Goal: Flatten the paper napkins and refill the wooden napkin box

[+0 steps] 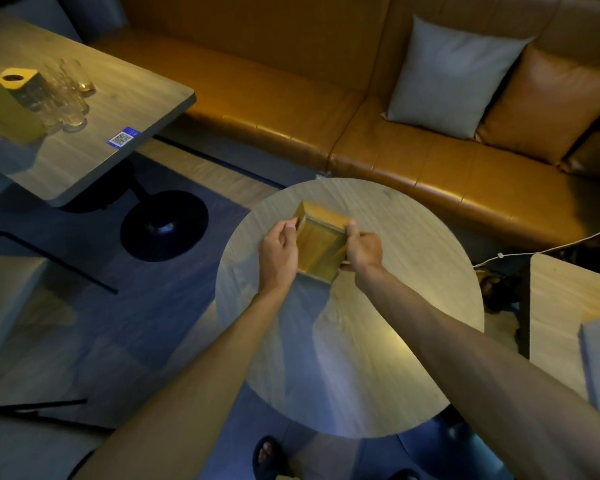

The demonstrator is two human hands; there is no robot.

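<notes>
Box sits mid-table, left hand and right hand clamped on its sides (no napkins visible). Uneven pull could tip it off.

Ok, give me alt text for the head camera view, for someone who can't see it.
Two bare hands, left hand and right hand, grip a wooden napkin box from both sides on a round wooden table. Behind it runs an orange leather bench with a grey cushion.
</notes>
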